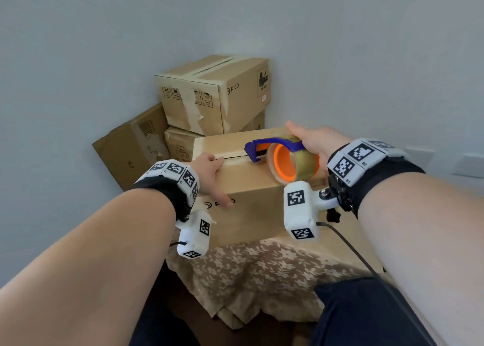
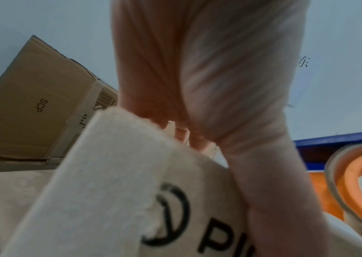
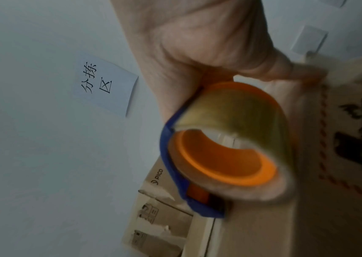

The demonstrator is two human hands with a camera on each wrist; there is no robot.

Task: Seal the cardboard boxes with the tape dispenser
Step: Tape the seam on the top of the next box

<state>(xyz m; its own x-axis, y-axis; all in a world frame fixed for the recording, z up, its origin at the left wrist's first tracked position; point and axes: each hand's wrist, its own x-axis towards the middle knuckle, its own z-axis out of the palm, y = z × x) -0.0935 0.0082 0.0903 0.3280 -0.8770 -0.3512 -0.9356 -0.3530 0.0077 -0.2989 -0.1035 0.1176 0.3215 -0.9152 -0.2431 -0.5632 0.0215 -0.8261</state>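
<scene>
A closed cardboard box [image 1: 251,214] marked PICO stands on a cloth-covered table. My left hand [image 1: 209,172] holds its near left top edge, fingers curled onto the top by the seam [image 1: 235,155], thumb down the front face. My right hand [image 1: 317,141] grips the blue tape dispenser [image 1: 275,145], whose orange core carries a roll of tape [image 1: 303,162]; its front end lies on the box top at the seam. In the left wrist view my left hand [image 2: 208,87] bends over the box edge [image 2: 109,173]. The right wrist view shows my right hand [image 3: 197,43] wrapped round the dispenser [image 3: 219,156].
Two taped boxes [image 1: 214,91] are stacked against the wall behind, and a flattened box [image 1: 131,146] leans at their left. A floral cloth [image 1: 262,272] hangs over the table's near edge. A paper sign [image 3: 103,85] is stuck on the wall.
</scene>
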